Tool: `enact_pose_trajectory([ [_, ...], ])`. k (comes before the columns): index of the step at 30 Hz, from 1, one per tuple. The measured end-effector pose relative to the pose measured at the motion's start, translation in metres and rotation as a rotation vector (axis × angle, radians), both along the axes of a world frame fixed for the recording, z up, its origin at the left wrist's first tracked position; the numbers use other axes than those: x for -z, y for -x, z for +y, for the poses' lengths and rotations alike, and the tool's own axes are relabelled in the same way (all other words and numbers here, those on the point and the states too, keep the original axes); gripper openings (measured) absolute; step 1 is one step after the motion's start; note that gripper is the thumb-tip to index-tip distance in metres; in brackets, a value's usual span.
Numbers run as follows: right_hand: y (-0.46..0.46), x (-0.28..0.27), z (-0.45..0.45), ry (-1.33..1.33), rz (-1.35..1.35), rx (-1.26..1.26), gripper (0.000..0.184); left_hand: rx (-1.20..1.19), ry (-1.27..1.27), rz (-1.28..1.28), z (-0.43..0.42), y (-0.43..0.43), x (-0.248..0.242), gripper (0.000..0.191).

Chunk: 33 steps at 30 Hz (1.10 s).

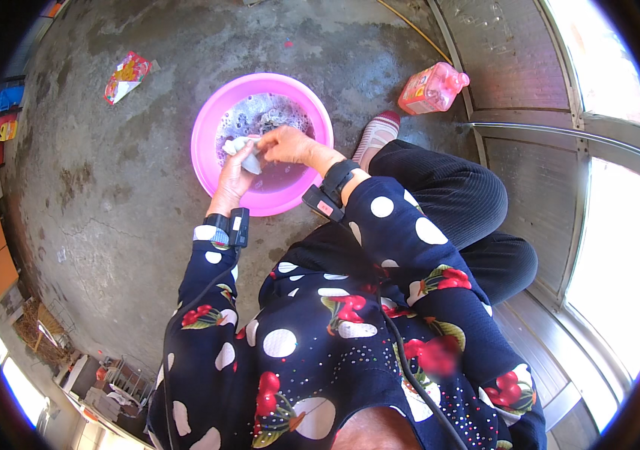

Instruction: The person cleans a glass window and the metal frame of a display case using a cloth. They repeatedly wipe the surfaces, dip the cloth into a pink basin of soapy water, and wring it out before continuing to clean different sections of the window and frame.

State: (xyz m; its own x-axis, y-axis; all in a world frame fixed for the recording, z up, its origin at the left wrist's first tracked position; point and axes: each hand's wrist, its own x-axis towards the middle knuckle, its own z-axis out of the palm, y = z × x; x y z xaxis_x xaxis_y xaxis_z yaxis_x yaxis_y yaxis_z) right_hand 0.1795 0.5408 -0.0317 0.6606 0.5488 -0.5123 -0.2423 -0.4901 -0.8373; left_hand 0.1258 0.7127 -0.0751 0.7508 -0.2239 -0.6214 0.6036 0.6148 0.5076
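A pink plastic basin (206, 167) stands on the concrete floor before me, holding murky, sudsy water (280, 179). Over the water, my left hand (235, 175) grips a whitish wet cloth (248, 160) between thumb and fingers. Close on its right, my right hand (286, 145) has bent fingers at the cloth's edge; whether they pinch it is hard to tell. A greyish, foam-covered cloth (275, 119) lies in the water beyond my right hand. Both wrists wear black straps with small devices.
A reddish plastic jug (433, 89) lies on the floor at the right, near my slippered foot (377, 135) and a panelled door (522, 73). A yellow hose (413, 25) runs along the floor near the door. A colourful wrapper (127, 77) lies left of the basin.
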Motion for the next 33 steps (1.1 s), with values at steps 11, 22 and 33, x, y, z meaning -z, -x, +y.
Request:
enact_pose_trajectory([
  [11,0.002,0.021,-0.004,0.265,-0.132,0.076,0.026,0.09,-0.352,0.151,0.015,-0.007,0.018,0.017],
  [22,-0.002,0.022,-0.006,0.184,-0.169,0.081,0.031,0.102,-0.334,0.116,0.017,-0.005,0.008,0.027],
  [33,-0.003,0.002,0.007,0.119,-0.197,-0.049,0.048,0.534,-0.223,-0.007,-0.011,-0.01,-0.029,0.04],
])
